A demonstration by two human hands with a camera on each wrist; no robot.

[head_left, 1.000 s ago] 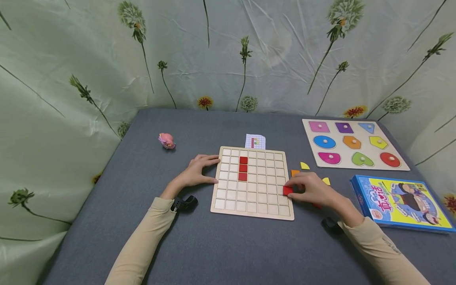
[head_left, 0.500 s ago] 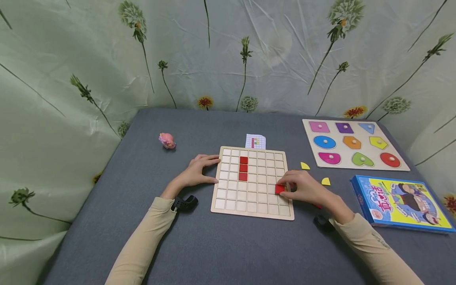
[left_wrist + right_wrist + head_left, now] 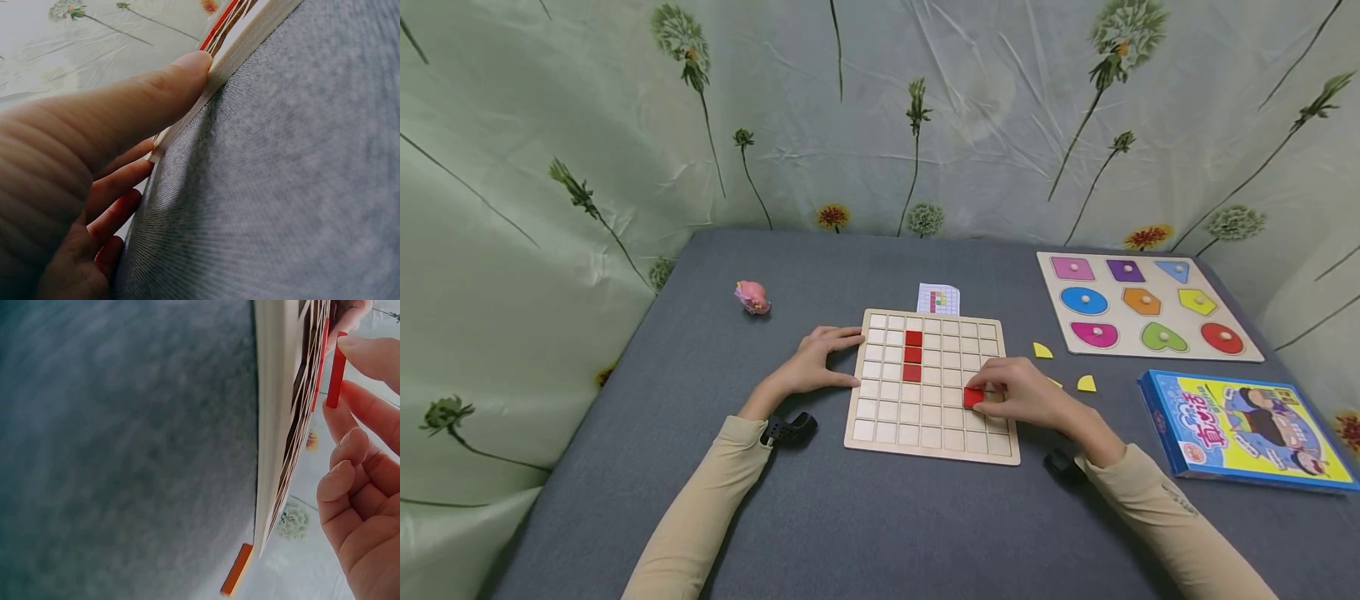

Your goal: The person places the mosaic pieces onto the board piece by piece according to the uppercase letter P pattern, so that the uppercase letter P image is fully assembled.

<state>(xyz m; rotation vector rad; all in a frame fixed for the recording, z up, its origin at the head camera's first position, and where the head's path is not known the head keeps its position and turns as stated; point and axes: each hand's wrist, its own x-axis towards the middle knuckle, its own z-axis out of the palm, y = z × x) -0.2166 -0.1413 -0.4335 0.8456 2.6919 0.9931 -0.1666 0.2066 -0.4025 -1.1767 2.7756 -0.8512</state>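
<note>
against the board (image 3: 931, 414), left grip (image 3: 815, 361) rests spread; right grip (image 3: 1021, 390) pinches a red tile (image 3: 972, 398)

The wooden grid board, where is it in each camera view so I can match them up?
Head: the wooden grid board, just below and right of centre.
Left wrist: upper middle, edge slanting down-left by the left hand.
Right wrist: right of centre, edge steep, left of the right hand.
Shared landmark: the grey tabletop, seen in all three.

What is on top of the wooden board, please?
Three red tiles sit in one column; the right hand, pinching another red tile above, hides part of the board.
</note>
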